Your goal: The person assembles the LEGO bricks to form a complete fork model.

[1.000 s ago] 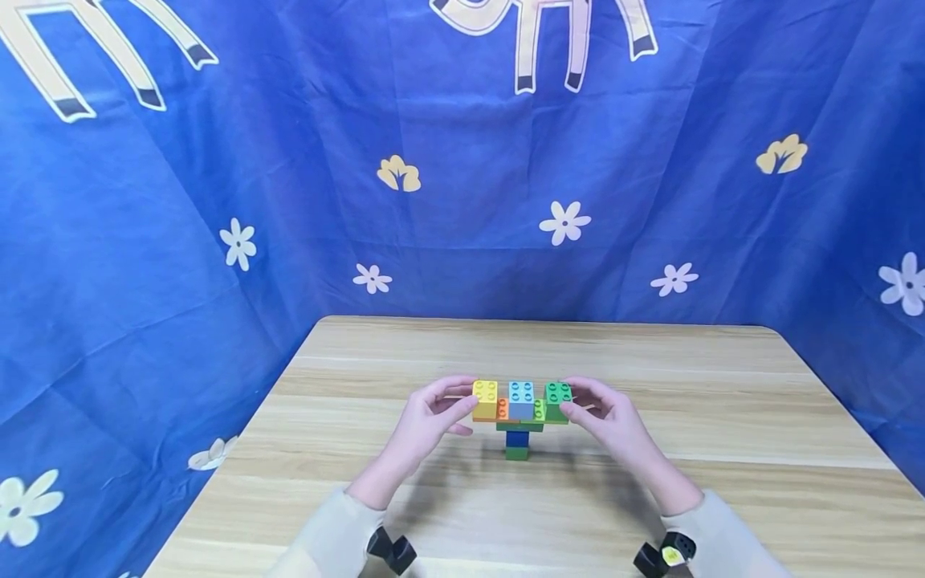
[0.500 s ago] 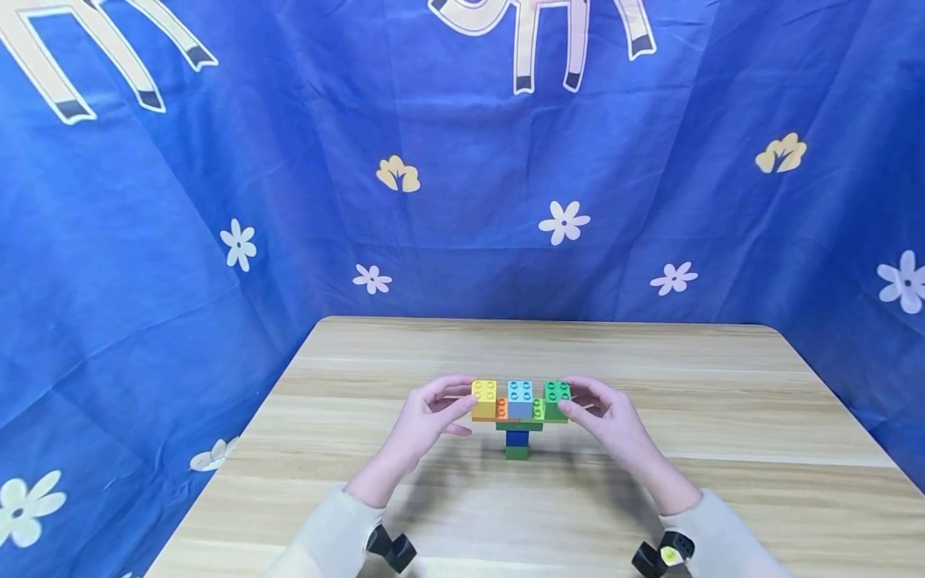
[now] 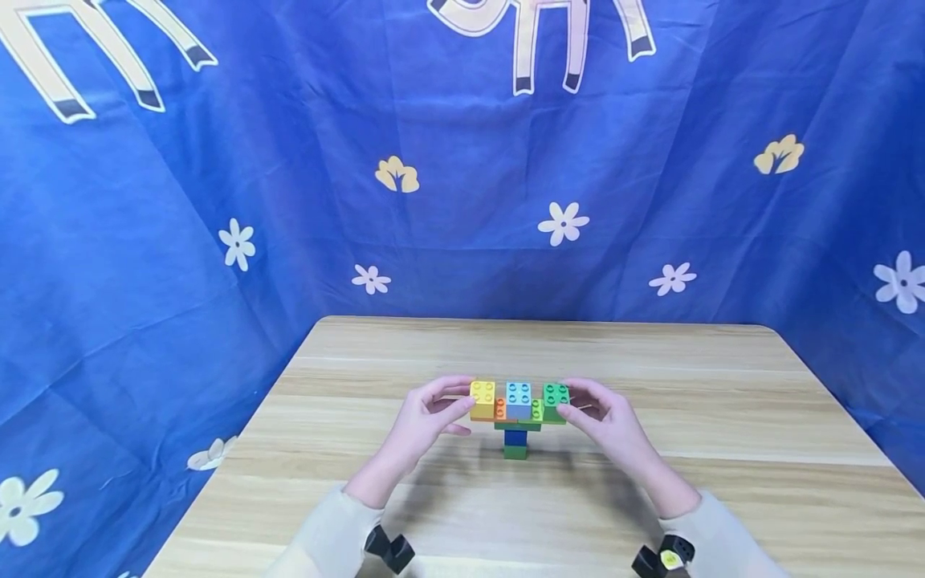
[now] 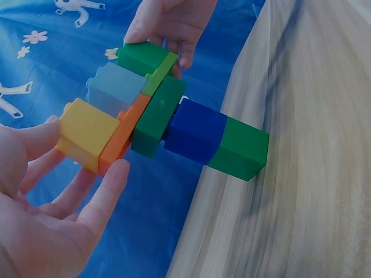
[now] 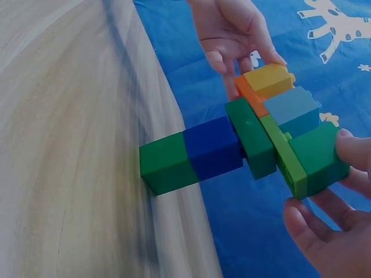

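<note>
A toy brick structure stands upright on the table. Its column is a green brick [image 5: 165, 165] with a dark blue brick [image 5: 213, 147] above. A wider green brick [image 5: 249, 136] caps that, carrying orange [image 4: 124, 130] and lime [image 5: 283, 153] thin bricks side by side. On top sit a yellow brick [image 3: 482, 405], a light blue brick [image 3: 518, 408] and a green brick [image 3: 553, 409], with gaps between. My left hand [image 3: 426, 413] pinches the yellow brick at the left end, one finger touching the orange piece's underside. Opposite, my right hand [image 3: 607, 413] pinches the top green brick.
The wood-grain table [image 3: 361, 353] has rounded far corners. Behind and beside it hangs a blue patterned cloth [image 3: 462, 201]. Black wrist devices [image 3: 390, 550] sit on both sleeves.
</note>
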Demonstrator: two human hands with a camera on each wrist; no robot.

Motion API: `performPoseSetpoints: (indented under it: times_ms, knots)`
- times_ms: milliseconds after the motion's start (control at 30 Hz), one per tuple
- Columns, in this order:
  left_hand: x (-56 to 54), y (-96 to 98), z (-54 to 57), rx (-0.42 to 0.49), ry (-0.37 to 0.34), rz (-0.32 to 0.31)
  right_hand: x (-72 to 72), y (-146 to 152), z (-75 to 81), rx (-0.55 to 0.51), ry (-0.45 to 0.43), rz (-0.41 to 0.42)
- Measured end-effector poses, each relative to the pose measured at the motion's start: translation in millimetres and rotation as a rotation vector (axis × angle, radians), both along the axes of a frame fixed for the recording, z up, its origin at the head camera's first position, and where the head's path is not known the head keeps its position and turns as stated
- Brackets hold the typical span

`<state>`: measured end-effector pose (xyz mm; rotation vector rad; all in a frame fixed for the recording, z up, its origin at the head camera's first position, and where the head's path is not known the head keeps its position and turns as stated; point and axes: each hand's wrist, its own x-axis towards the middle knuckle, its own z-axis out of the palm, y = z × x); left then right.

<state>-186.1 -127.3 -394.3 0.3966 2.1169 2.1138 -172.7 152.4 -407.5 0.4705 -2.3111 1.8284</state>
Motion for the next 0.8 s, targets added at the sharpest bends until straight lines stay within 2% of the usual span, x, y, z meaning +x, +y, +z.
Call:
performPoseSetpoints:
  times_ms: [367,567,800]
  knots:
    - [-1.7,-3.2,-1.4,0.022,0.042,-0.005,3.0,-3.1,2.5,0.012,0.016,0.001]
    - [-2.0,-2.7,-2.3,0.022,0.04,-0.007,1.8,-3.6,1.2,0.034,0.034,-0.009]
    - [-1.8,-0.4,-3.8,0.032,0.042,-0.001,2.5,-0.5,0.4,0.014,0.042,0.01]
